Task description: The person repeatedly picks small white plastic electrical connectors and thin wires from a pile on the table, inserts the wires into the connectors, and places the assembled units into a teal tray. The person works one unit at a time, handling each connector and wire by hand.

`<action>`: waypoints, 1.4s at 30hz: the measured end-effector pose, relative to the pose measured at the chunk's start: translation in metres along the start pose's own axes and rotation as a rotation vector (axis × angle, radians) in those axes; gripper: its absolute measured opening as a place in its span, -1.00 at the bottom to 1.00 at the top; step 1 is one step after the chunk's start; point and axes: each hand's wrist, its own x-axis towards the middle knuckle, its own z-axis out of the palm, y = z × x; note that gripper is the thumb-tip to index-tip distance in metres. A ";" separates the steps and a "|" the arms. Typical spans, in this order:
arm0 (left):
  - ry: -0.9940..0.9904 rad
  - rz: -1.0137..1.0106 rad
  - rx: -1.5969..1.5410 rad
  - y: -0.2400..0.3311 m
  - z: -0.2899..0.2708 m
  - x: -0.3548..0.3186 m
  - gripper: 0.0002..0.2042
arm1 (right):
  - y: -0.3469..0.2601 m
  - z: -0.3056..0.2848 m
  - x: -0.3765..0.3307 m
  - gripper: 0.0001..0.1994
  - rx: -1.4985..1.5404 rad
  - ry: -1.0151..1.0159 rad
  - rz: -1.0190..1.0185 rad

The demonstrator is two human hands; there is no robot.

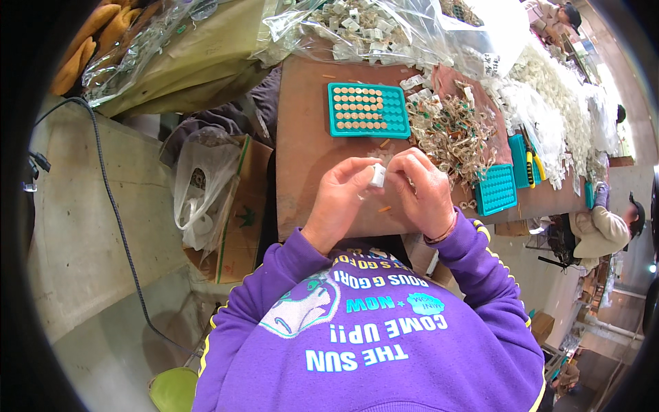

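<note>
My left hand [338, 200] pinches a small white block-shaped piece [377, 175] between thumb and fingers, over the near part of the brown table. Close beside it on the right, my right hand [424, 193] has its fingers drawn together in a pinch. What those fingers hold, if anything, is too small to make out. Beyond my hands lies a teal tray [396, 113] with rows of small round tan pieces on its left side and bare pockets on its right. A tangled heap of small clear and brownish pieces [453, 134] spreads just past my right hand.
To the right sit another teal pocketed tray [495, 191] and a yellow-handled tool [529, 169]. Plastic bags of white pieces [364, 27] line the table's far side. At left stand a cardboard box [241, 199] and a dangling black cable [113, 199]. Other people work at far right.
</note>
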 end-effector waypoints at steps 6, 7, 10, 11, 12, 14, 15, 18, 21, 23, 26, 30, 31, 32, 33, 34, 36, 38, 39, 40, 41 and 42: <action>-0.057 -0.020 0.046 0.001 -0.004 0.001 -0.77 | -0.001 0.010 -0.007 -0.88 -0.006 0.077 0.030; -0.048 -0.019 0.019 0.001 -0.004 0.000 -0.77 | -0.001 0.009 -0.007 -0.89 0.053 0.075 0.066; -0.043 -0.017 -0.039 0.001 -0.003 0.000 -0.77 | -0.002 0.007 -0.007 -0.91 0.063 0.096 0.078; -0.055 -0.027 -0.056 0.001 -0.004 0.000 -0.77 | -0.003 0.007 -0.008 -0.91 0.046 0.094 0.070; -0.062 -0.033 -0.039 0.001 -0.005 -0.001 -0.77 | -0.004 0.008 -0.008 -0.88 0.033 0.114 0.022; -0.087 -0.041 -0.041 0.002 -0.008 0.000 -0.77 | -0.005 0.010 -0.008 -0.86 0.010 0.112 -0.013; -0.100 -0.041 -0.039 0.002 -0.008 0.001 -0.77 | -0.005 0.012 -0.009 -0.85 0.005 0.116 -0.029; -0.085 -0.029 -0.010 0.002 -0.008 0.001 -0.77 | -0.003 0.014 -0.010 -0.81 -0.025 0.128 -0.050; -0.046 -0.021 0.045 0.001 -0.003 -0.002 -0.78 | -0.001 0.009 -0.015 -0.85 -0.011 0.124 -0.005; -0.038 0.013 0.236 0.004 0.005 -0.007 -0.80 | -0.002 0.004 -0.019 -0.87 0.053 0.177 0.073; -0.134 0.260 0.784 0.029 0.024 -0.005 -0.84 | -0.007 -0.004 -0.033 -0.87 0.187 0.319 0.215; -0.331 1.142 1.472 0.098 0.056 0.069 -0.87 | -0.008 -0.012 -0.047 -0.88 0.115 0.283 0.203; -0.280 1.236 1.762 0.115 0.062 0.089 -0.83 | -0.008 -0.013 -0.050 -0.88 0.088 0.266 0.179; -0.116 1.419 2.049 0.123 0.069 0.107 -0.77 | -0.009 -0.012 -0.054 -0.88 0.095 0.277 0.160; -0.061 1.480 2.158 0.124 0.073 0.120 -0.73 | -0.011 -0.013 -0.058 -0.88 0.102 0.285 0.169; -0.194 1.336 2.217 0.117 0.074 0.128 -0.74 | -0.012 -0.014 -0.062 -0.88 0.118 0.291 0.183; -0.552 1.021 2.242 0.093 0.078 0.148 -0.80 | -0.014 -0.017 -0.068 -0.89 0.191 0.328 0.232; -0.560 0.758 2.250 0.059 0.076 0.166 -0.84 | -0.016 -0.026 -0.076 -0.90 0.202 0.344 0.308; -0.559 0.697 2.293 0.046 0.075 0.179 -0.85 | -0.016 -0.032 -0.080 -0.91 0.226 0.352 0.350; -0.553 0.686 2.333 0.037 0.071 0.190 -0.85 | -0.015 -0.037 -0.083 -0.92 0.201 0.386 0.345; -0.545 0.665 2.377 0.030 0.069 0.202 -0.85 | -0.014 -0.043 -0.086 -0.92 0.187 0.404 0.346; -0.530 0.599 2.438 0.024 0.067 0.212 -0.84 | -0.014 -0.049 -0.089 -0.92 0.181 0.416 0.361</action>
